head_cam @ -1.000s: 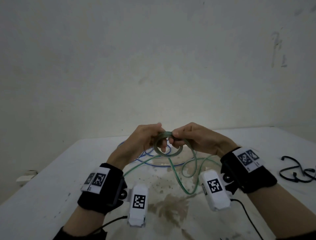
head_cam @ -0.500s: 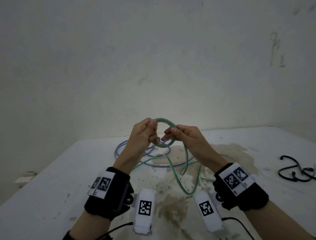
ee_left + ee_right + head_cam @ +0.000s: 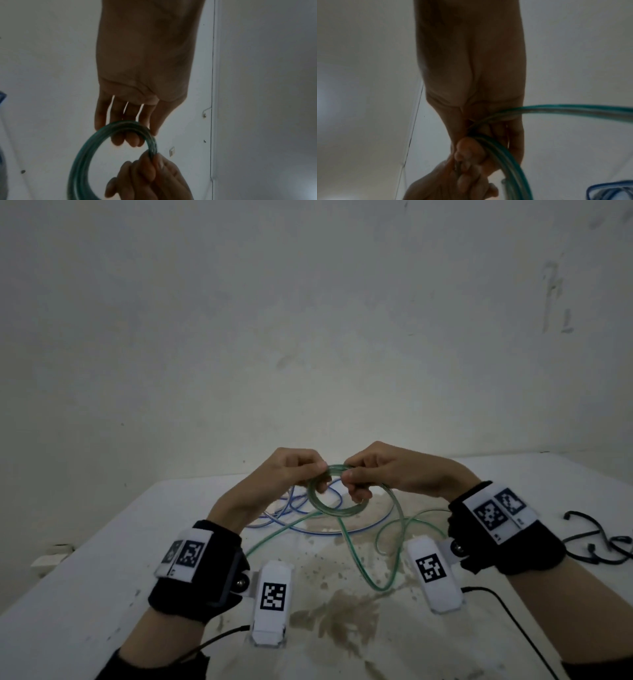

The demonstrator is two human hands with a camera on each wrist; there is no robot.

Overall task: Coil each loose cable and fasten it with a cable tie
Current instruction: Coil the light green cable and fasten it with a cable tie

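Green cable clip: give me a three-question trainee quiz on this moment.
1. True or false: both hands hold the green coil above the table.
2. Which cable lies loose on the table behind the coil? A) blue B) red C) yellow
3. Fill in: the uncoiled green tail hangs from the ____ hand's grip.

Key
1. True: the left hand and right hand pinch its top from either side.
2. A, the blue cable.
3. Right; the tail drops in loops onto the stained tabletop.
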